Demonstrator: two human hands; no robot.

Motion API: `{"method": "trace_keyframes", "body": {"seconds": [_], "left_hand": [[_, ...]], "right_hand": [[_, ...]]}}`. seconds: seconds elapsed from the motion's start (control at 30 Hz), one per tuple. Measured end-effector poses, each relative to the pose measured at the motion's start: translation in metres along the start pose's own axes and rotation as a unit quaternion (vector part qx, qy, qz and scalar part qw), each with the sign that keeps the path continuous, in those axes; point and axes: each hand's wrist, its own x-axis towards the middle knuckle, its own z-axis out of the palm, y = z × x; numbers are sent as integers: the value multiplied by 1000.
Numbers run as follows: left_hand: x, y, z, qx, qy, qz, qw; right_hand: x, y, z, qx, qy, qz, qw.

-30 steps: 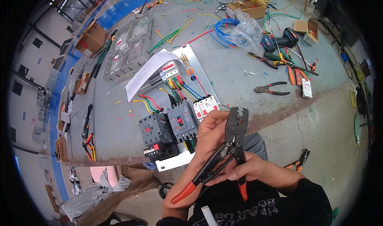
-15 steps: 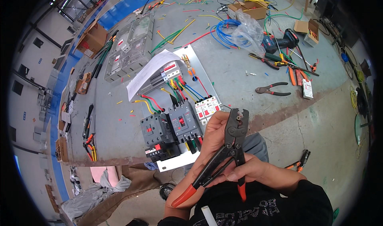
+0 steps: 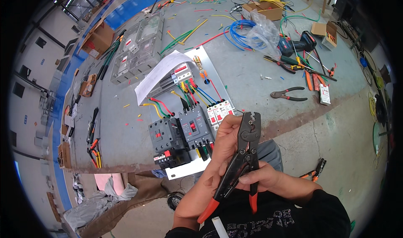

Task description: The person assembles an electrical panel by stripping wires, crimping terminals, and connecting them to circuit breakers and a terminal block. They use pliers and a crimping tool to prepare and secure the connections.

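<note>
Crimping pliers [image 3: 247,154] with black handles and red grip ends stand jaws-up in front of my chest. My right hand [image 3: 266,177] is closed round the handles, its thumb across the front. A small brass-coloured ring, perhaps a terminal, [image 3: 251,123] shows between the jaws. My left hand [image 3: 226,137] is closed beside and behind the plier head; what its fingertips pinch is hidden. Just beyond is a metal mounting plate [image 3: 184,170] carrying a grey contactor [image 3: 164,135], a moulded-case breaker [image 3: 193,126] and white miniature breakers [image 3: 220,112], with coloured wires and a curled paper sheet [image 3: 161,76].
On the grey bench lie cutting pliers [image 3: 289,94], a cordless drill [image 3: 296,44], a blue wire coil [image 3: 241,32], screwdrivers and wire scraps. Clear-lidded enclosures [image 3: 140,49] stand far left, cardboard boxes [image 3: 268,12] at the back. More pliers [image 3: 317,170] lie on the floor at right.
The plier handles have drawn closer together, the left one swinging inward, and the jaws have narrowed round the small ring. Both hands stay at nearly the same place.
</note>
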Motion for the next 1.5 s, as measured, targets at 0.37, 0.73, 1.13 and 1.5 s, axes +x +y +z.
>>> {"method": "trace_keyframes", "body": {"seconds": [0.37, 0.73, 1.13, 1.5], "left_hand": [[2, 7, 5, 12, 63, -31, 997], [-11, 24, -1, -108, -137, -40, 984], [-17, 32, -10, -95, -135, -39, 985], [-16, 33, -15, -96, -131, -30, 986]], "right_hand": [[-8, -7, 16, -74, 120, 37, 989], [1, -23, 35, -229, 53, 134, 963], [3, -15, 26, -238, 34, 154, 958], [16, -20, 32, -229, -3, 137, 964]]}}
